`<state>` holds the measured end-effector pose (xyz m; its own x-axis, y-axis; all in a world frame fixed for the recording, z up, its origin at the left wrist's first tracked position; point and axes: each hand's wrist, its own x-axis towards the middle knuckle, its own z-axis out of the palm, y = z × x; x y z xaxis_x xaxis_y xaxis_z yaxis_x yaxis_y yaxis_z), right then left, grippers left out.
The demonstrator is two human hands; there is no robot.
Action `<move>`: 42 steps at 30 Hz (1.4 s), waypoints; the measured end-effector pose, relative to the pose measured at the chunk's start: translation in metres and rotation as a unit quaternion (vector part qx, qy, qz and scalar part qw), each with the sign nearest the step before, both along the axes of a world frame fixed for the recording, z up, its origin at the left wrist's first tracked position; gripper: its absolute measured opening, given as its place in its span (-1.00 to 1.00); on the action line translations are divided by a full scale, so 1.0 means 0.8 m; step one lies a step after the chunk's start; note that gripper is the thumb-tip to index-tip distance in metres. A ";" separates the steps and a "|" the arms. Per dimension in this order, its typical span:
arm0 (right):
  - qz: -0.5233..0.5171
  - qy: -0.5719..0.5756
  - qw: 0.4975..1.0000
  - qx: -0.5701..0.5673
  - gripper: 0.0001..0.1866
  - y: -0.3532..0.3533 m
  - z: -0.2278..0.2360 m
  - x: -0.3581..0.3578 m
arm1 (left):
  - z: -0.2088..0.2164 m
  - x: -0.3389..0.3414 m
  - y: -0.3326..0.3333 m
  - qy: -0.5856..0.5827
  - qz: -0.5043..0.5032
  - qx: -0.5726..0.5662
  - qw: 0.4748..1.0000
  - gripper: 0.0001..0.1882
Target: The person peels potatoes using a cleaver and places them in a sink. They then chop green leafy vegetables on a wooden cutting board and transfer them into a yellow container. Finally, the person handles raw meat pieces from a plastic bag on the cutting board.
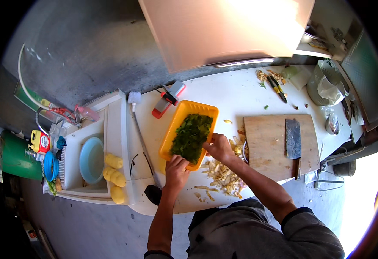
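Just ahead of the fingers (179,162): one yellow tray (200,105) is sitting on the counter (232,93), with one bed of dark leafy greens (192,134) lying inside.
Left hand (177,172): its fingers are bending together at the near rim; whether they are gripping rim or leaves, I cannot tell.
Right hand (219,148): its fingers are curling, partly closed, at the right rim; their hold is not showing clearly.
Tray and leaves: the tray is probably weighing little, its walls looking stiff; the leaves are looking soft, easily bruised. Both long rims are offering the surest hold.
Right of the fingers: one cutting board (262,151) is carrying one cleaver (293,138).
Left of the fingers: one blue basin (92,160) is standing beside apparently four pale potatoes (118,195).
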<state>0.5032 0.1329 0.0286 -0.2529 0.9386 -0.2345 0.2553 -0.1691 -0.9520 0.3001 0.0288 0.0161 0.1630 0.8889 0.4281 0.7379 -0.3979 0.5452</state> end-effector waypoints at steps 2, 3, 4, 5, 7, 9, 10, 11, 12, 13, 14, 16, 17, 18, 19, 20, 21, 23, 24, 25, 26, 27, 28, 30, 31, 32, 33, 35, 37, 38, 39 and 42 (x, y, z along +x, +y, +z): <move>-0.036 -0.023 0.999 0.026 -0.71 0.013 -0.031 0.063 | -0.015 0.055 0.024 -0.013 -0.036 -0.003 0.999 -0.68; -0.052 -0.025 0.998 0.005 -0.70 0.015 -0.025 0.090 | -0.018 0.081 0.035 -0.019 -0.053 -0.005 0.998 -0.68; -0.061 -0.014 0.998 0.017 -0.70 0.021 -0.032 0.118 | -0.020 0.106 0.044 -0.014 -0.060 -0.013 0.998 -0.68; -0.068 -0.003 0.997 0.029 -0.70 0.030 -0.047 0.145 | -0.021 0.130 0.054 -0.009 -0.066 -0.020 0.998 -0.68; -0.061 0.023 0.998 0.016 -0.72 0.039 -0.033 0.189 | -0.019 0.171 0.073 0.003 -0.066 -0.022 0.998 -0.67; -0.068 0.048 0.997 -0.006 -0.72 0.057 -0.028 0.226 | -0.007 0.208 0.093 0.023 -0.071 -0.043 0.996 -0.68; -0.070 0.061 0.996 -0.017 -0.72 0.065 -0.027 0.244 | 0.001 0.225 0.103 0.033 -0.072 -0.053 0.995 -0.68; -0.077 0.090 0.993 -0.021 -0.73 0.075 -0.039 0.259 | 0.006 0.235 0.115 0.076 -0.073 -0.122 0.987 -0.68; -0.056 0.087 0.994 -0.036 -0.73 0.081 -0.037 0.268 | 0.019 0.239 0.120 0.087 -0.067 -0.155 0.982 -0.66; -0.039 0.081 0.995 -0.049 -0.74 0.087 -0.030 0.282 | 0.034 0.247 0.126 0.095 -0.066 -0.188 0.975 -0.63; -0.021 0.075 0.995 -0.062 -0.74 0.095 -0.023 0.297 | 0.047 0.252 0.134 0.102 -0.063 -0.221 0.968 -0.60; 0.095 -0.034 0.992 -0.072 -0.71 0.115 0.005 0.336 | 0.092 0.269 0.153 0.064 -0.023 -0.276 0.959 -0.47; 0.118 -0.079 0.989 -0.038 -0.70 0.118 0.022 0.351 | 0.115 0.284 0.166 0.025 0.001 -0.321 0.947 -0.37; 0.139 -0.125 0.982 -0.002 -0.70 0.125 0.042 0.367 | 0.127 0.298 0.176 -0.016 0.023 -0.363 0.931 -0.27; 0.179 -0.211 0.960 0.047 -0.64 0.139 0.069 0.372 | 0.111 0.304 0.178 0.043 0.041 -0.316 0.947 -0.17; 0.194 -0.213 0.949 0.130 -0.62 0.150 0.060 0.368 | 0.073 0.308 0.185 0.102 0.060 -0.269 0.956 -0.08; 0.204 -0.213 0.931 0.214 -0.58 0.164 0.044 0.364 | 0.042 0.315 0.196 0.161 0.075 -0.217 0.960 0.02; 0.290 -0.292 0.876 0.251 -0.30 0.188 0.040 0.353 | 0.011 0.336 0.218 0.171 0.107 -0.376 0.904 0.27; 0.309 -0.321 0.859 0.251 -0.23 0.198 0.042 0.344 | 0.003 0.346 0.225 0.160 0.118 -0.404 0.893 0.30; 0.330 -0.347 0.840 0.254 -0.15 0.207 0.044 0.329 | -0.008 0.347 0.232 0.179 0.130 -0.400 0.890 0.30; 0.350 -0.373 0.820 0.256 -0.07 0.217 0.046 0.315 | -0.017 0.347 0.240 0.198 0.142 -0.394 0.886 0.30; 0.379 -0.369 0.806 0.265 0.18 0.240 0.015 0.304 | -0.026 0.351 0.251 0.215 0.146 -0.387 0.885 0.30; 0.383 -0.392 0.797 0.255 0.21 0.241 0.013 0.293 | -0.031 0.351 0.254 0.216 0.150 -0.384 0.885 0.27; 0.396 -0.432 0.775 0.236 0.28 0.234 0.008 0.262 | -0.037 0.341 0.252 0.217 0.165 -0.380 0.884 0.22; 0.399 -0.448 0.772 0.209 0.31 0.239 -0.010 0.248 | -0.025 0.346 0.241 0.301 0.138 -0.316 0.889 0.10; 0.404 -0.459 0.769 0.185 0.35 0.240 -0.029 0.229 | -0.049 0.339 0.253 0.388 0.138 -0.330 0.849 -0.18; 0.422 -0.476 0.744 0.205 0.20 0.230 -0.037 0.201 | -0.085 0.318 0.251 0.325 0.190 -0.322 0.869 -0.35; 0.410 -0.497 0.724 0.247 -0.12 0.235 -0.056 0.184 | -0.105 0.307 0.266 0.175 0.228 -0.307 0.907 -0.58; 0.378 -0.485 0.733 0.290 -0.44 0.249 -0.094 0.167 | -0.100 0.296 0.280 0.007 0.215 -0.320 0.923 -0.68; 0.383 -0.468 0.751 0.264 -0.55 0.256 -0.100 0.162 | -0.094 0.289 0.284 0.019 0.196 -0.349 0.916 -0.67; 0.393 -0.447 0.767 0.241 -0.64 0.257 -0.091 0.155 | -0.082 0.280 0.284 0.030 0.182 -0.376 0.908 -0.66; 0.390 -0.409 0.790 0.237 -0.74 0.257 -0.087 0.140 | -0.083 0.259 0.289 0.005 0.190 -0.393 0.900 -0.61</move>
